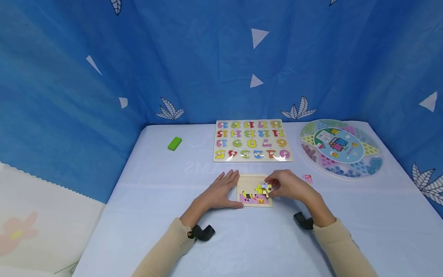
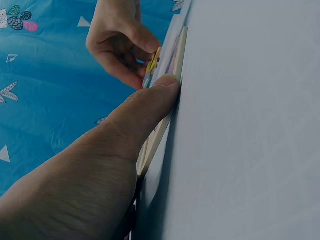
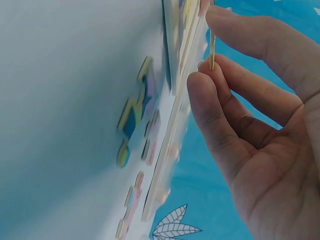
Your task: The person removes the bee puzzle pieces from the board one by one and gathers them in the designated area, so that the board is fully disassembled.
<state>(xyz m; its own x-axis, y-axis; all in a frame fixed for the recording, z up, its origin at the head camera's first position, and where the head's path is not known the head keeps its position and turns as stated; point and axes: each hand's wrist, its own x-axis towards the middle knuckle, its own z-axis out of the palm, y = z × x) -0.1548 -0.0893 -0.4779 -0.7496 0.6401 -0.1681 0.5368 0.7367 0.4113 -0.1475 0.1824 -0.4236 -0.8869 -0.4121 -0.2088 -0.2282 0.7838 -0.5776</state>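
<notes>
A small wooden jigsaw tray (image 1: 250, 177) lies on the table, its lower part filled by joined pieces (image 1: 250, 197) with a bee on pink. My left hand (image 1: 219, 192) rests at its left side, fingers extended, the thumb against the tray's near left corner. Over the tray's right side, my right hand (image 1: 290, 185) pinches a yellow and light-blue puzzle piece (image 1: 266, 188) between thumb and fingertips. The right wrist view shows that piece (image 3: 212, 52) edge-on. A loose pink puzzle piece (image 1: 307, 178) lies right of the hand; more loose pieces (image 3: 131, 122) show in the right wrist view.
Behind the tray lies a number puzzle board (image 1: 252, 140). A round, clear bead case (image 1: 340, 148) stands at the back right. One green block (image 1: 174, 143) is at the back left. Blue patterned cloth (image 1: 214, 69) hangs behind the white table (image 1: 155, 169).
</notes>
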